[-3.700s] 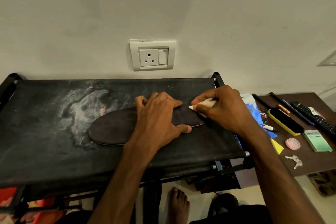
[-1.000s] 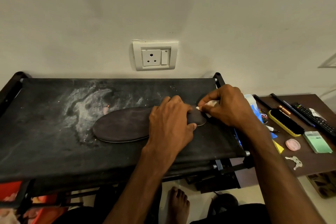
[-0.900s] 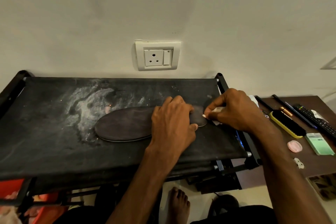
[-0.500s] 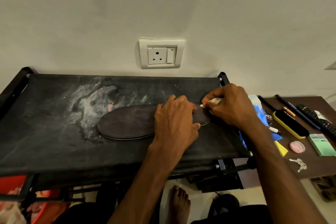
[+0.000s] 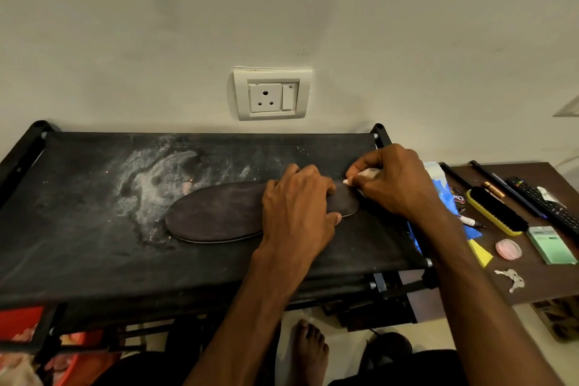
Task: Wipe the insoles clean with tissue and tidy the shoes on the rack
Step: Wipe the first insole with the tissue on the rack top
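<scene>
Pale wall with a white socket (image 5: 272, 93) rises beyond the insole (image 5: 216, 216), which lies flat on the black cloth top of the shoe rack (image 5: 78, 244). Your left hand (image 5: 297, 213) lies across the right half of the insole. Its fingers are close together and pressed down, and the thumb is at the insole's near edge. Your right hand (image 5: 398, 185) pinches a small wad of white tissue (image 5: 365, 173) between thumb and fingertips, right at the far edge of the insole's right end.

You look to be wiping that end now. To do it well, press your left hand down firmly so the insole cannot slide on the cloth. Rub with short strokes that go off the end, away from your left hand. That way the dirt leaves the insole and does not get pushed to the middle. Turn the tissue to a fresh side when it looks grey. Most of the insole, to the left of your holding hand, is bare and likely needs wiping too, so shift that hand when you get there.

Watch the white dusty patch (image 5: 150, 185) on the cloth, just beside the insole's left end. Dust from there could get onto the insole. A yellow brush (image 5: 496, 211) lies well to the right of the insole, on the brown worktop (image 5: 532, 279).
</scene>
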A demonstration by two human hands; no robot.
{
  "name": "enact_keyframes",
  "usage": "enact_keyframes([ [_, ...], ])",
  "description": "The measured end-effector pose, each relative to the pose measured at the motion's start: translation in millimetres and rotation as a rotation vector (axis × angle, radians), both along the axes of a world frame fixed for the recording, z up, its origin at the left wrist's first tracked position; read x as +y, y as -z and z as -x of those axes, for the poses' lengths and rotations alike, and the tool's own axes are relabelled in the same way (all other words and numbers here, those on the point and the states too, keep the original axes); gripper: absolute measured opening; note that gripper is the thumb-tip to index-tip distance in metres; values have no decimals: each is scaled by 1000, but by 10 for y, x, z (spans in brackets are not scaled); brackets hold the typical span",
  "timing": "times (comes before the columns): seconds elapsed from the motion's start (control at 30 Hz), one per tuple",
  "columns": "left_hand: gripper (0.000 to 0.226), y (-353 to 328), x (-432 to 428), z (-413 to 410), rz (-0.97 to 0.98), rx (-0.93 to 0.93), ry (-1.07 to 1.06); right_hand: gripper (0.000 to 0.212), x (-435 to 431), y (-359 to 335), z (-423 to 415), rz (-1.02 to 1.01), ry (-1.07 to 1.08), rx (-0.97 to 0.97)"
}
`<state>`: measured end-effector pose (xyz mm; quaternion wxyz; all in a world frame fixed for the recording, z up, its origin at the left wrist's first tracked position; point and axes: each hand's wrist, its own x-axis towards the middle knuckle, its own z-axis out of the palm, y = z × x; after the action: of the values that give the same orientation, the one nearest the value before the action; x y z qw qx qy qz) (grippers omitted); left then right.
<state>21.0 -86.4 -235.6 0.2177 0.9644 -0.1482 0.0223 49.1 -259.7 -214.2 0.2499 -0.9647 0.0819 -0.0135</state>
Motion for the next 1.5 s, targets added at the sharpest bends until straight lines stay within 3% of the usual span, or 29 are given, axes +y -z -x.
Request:
enact_keyframes([
  [0.23, 50, 9, 14, -8, 27, 18, -3, 11, -79, -157, 139, 158, -117, 176],
  [0.5, 50, 16, 5, -13, 5, 6, 4, 9, 81, -42, 40, 55, -1, 11],
  [0.73, 48, 40, 20, -19, 28, 1, 4, 14, 72, -152, 168, 106, -255, 198],
  [0.97, 51, 41, 33, -21, 31, -5, 4, 9, 150, -19, 57, 36, -79, -11],
  [1.17, 54, 47, 64, -39, 80, 16, -10, 11, 77, -120, 139, 112, -214, 179],
  [1.4, 60, -131, 344, -68, 241, 50, 34, 2, 33, -169, 172, -35, 20, -164],
  [1.5, 70, -228, 565, -88, 142, 51, 8, 3, 46, -125, 173, -77, 14, -106],
])
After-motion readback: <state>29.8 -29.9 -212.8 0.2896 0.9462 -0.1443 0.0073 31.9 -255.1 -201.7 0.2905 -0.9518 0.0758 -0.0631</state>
